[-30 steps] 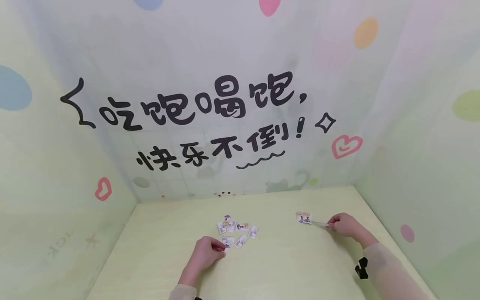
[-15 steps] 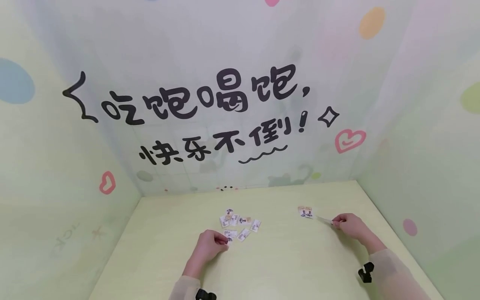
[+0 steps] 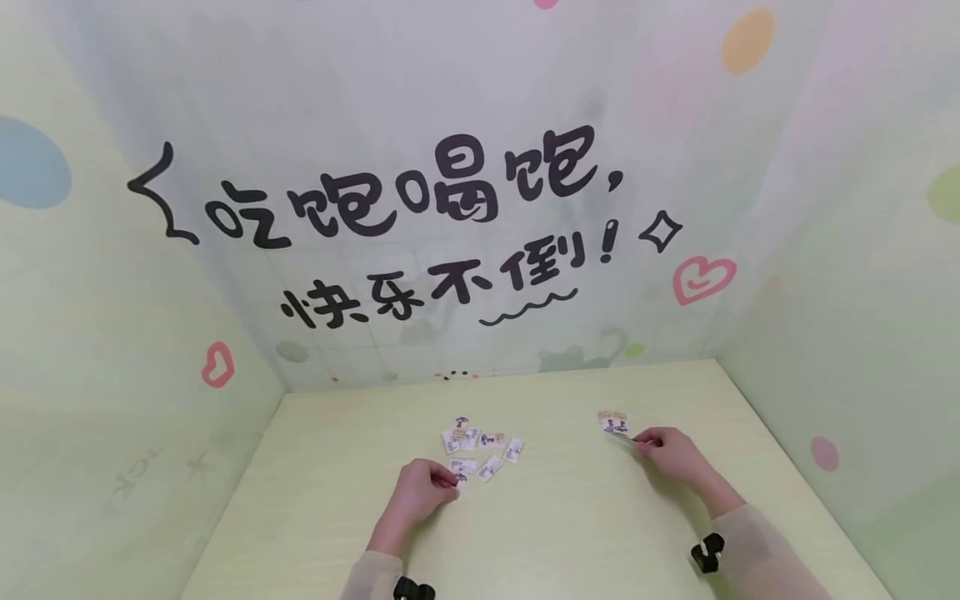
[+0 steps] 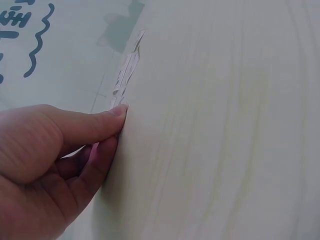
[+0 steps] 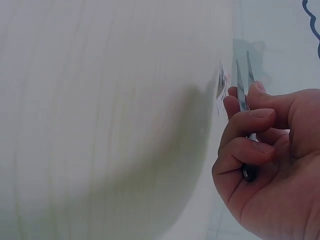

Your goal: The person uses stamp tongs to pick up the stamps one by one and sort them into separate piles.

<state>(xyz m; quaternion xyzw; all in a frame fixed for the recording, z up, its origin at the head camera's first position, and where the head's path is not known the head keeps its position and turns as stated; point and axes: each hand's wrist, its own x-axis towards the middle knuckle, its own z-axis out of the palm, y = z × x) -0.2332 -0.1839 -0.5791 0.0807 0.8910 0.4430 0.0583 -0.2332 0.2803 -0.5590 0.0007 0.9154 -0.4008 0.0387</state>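
Right hand (image 3: 669, 452) grips tweezers (image 5: 241, 85), tips apart, by two picture cards (image 3: 613, 422), right of middle in head view. Left hand (image 3: 424, 490) pinches small card (image 3: 461, 478), lower middle. Best: tips low, touch edges softly, leave both cards flat.

Open lane across the table (image 3: 540, 517), between left fingers (image 4: 95, 125) and right fingers (image 5: 250, 121)! Cards (image 3: 491, 440) crowd just beyond the left ones; ahead of the right, the tool (image 5: 242, 97) juts out, a card pair (image 3: 613, 422) by its tip, wall (image 3: 480, 92) behind.
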